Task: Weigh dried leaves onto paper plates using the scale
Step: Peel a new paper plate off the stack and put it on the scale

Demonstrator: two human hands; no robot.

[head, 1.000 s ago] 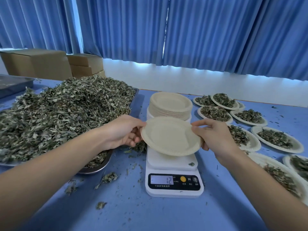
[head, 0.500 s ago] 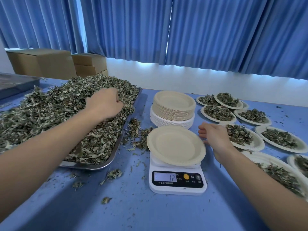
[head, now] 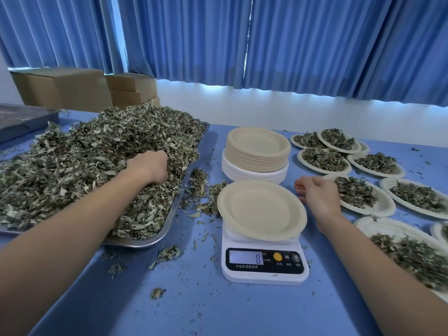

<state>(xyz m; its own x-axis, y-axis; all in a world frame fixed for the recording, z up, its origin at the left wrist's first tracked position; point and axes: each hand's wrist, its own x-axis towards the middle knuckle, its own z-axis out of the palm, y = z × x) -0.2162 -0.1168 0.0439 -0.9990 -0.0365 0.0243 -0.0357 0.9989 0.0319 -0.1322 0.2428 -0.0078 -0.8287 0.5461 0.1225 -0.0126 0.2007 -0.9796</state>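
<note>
An empty beige paper plate [head: 261, 209] sits on the white digital scale [head: 264, 263], whose display reads 0. A large heap of dried leaves [head: 84, 161] fills a metal tray [head: 169, 214] to the left. My left hand [head: 150, 166] is dug into the heap, its fingers buried among the leaves. My right hand [head: 317, 192] hovers just right of the plate, fingers loosely curled, holding nothing.
A stack of paper plates [head: 257, 154] stands behind the scale. Several plates with leaves [head: 363, 197] cover the table's right side. Loose leaf bits [head: 167, 253] lie on the blue tabletop. Cardboard boxes [head: 72, 88] and a second tray [head: 21, 120] sit far left.
Both hands let go of the plate after setting it on the scale. My left hand went into the leaf heap and sank in. The display changed from 12 to 0.
</note>
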